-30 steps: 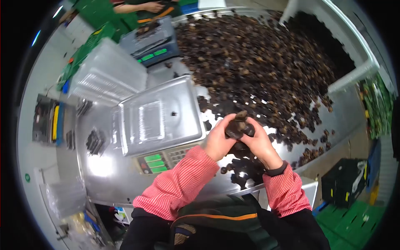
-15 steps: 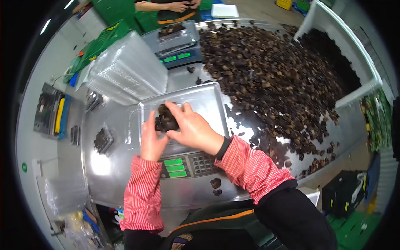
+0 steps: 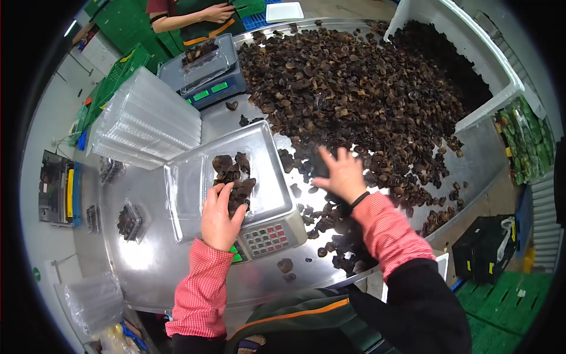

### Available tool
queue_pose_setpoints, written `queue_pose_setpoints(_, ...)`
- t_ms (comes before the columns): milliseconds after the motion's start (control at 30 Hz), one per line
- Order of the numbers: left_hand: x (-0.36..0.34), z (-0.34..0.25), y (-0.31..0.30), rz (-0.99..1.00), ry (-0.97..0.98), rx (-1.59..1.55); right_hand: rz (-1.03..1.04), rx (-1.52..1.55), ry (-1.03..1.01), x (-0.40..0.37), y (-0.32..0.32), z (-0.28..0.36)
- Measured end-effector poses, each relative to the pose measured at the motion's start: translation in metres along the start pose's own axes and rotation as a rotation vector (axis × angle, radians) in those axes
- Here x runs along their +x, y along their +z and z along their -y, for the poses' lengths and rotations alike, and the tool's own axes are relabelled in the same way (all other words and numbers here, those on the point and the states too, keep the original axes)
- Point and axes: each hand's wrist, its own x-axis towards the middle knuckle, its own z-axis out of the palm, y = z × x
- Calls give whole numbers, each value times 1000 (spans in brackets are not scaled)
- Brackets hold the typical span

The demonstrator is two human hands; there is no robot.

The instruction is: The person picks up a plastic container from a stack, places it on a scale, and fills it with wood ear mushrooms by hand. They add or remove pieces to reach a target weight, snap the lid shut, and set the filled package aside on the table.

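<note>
A clear plastic tray (image 3: 207, 177) holding dark brown wood ear mushrooms (image 3: 240, 190) rests on the metal pan (image 3: 268, 203) of a scale. My left hand (image 3: 221, 219) is at the near left of these mushrooms, its fingers and thumb curled around part of them. To the right of the scale, my right hand (image 3: 345, 175) hovers over loose mushrooms at the edge of a big heap (image 3: 359, 97). Its fingers are spread, and nothing shows in them. The scale's keypad (image 3: 265, 239) faces me; my left hand and sleeve partly cover its green display (image 3: 236, 255).
A tall stack of clear trays (image 3: 150, 121) stands left of the scale. Beyond is a second scale (image 3: 215, 82) with a filled tray, near another person's arm (image 3: 188, 19). A white foam box (image 3: 489, 115) lies tipped at the heap's right. A filled tray (image 3: 131, 221) sits at left.
My right hand has left the mushrooms on the scale and moved right to the loose ones, opening. My left hand stays at the tray. The view has shifted to the right.
</note>
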Motion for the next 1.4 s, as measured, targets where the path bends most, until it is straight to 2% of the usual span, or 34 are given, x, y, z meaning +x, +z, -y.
queue_pose_setpoints(67, -3, -7, -2, -45, 2, 19, -52, 74, -31, -1, 11, 16)
queue_pose_setpoints(233, -21, -11, -15, -186, -36, 0, -182, 360, -151, 6, 37, -12)
queue_pose_setpoints(267, -26, -8, -17, -200, -55, -33, -115, 450, -75, 11, 36, -15)
queue_pose_setpoints(333, -37, -1, -23, -237, -101, -90, -202, 632, -30, 21, 23, -7)
queue_pose_setpoints(400, -48, 4, -28, -280, -139, -134, -193, 758, -41, 28, -2, 10)
queue_pose_setpoints(500, -60, 12, -32, -302, -215, -209, -208, 858, -284, 38, -59, 61)
queue_pose_setpoints(600, -66, 13, -32, -314, -214, -258, -266, 729, -552, 44, -101, 121)
queue_pose_setpoints(700, -73, 13, -31, -333, -195, -273, -212, 609, -821, 63, -100, 166)
queue_pose_setpoints(800, -79, 16, -34, -339, -206, -274, -133, 439, -884, 68, -93, 189)
queue_pose_setpoints(833, -81, 17, -35, -346, -213, -283, -41, 451, -851, 67, -95, 191)
queue_pose_setpoints(933, -88, 25, -39, -355, -225, -305, -118, 590, -839, 63, -104, 182)
queue_pose_setpoints(1000, -93, 33, -42, -357, -265, -342, -78, 721, -755, 56, -124, 168)
queue_pose_setpoints(1067, -96, 43, -43, -362, -333, -408, -286, 802, -646, 51, -114, 148)
queue_pose_setpoints(1133, -95, 49, -47, -386, -427, -594, -192, 853, -439, 38, -116, 130)
queue_pose_setpoints(1167, -94, 55, -47, -405, -474, -711, -211, 838, -395, 33, -111, 122)
queue_pose_setpoints(1300, -88, 66, -56, -447, -638, -997, -194, 763, -332, 17, -85, 97)
queue_pose_setpoints(1400, -80, 65, -63, -464, -760, -1234, -70, 735, -265, 5, -86, 107)
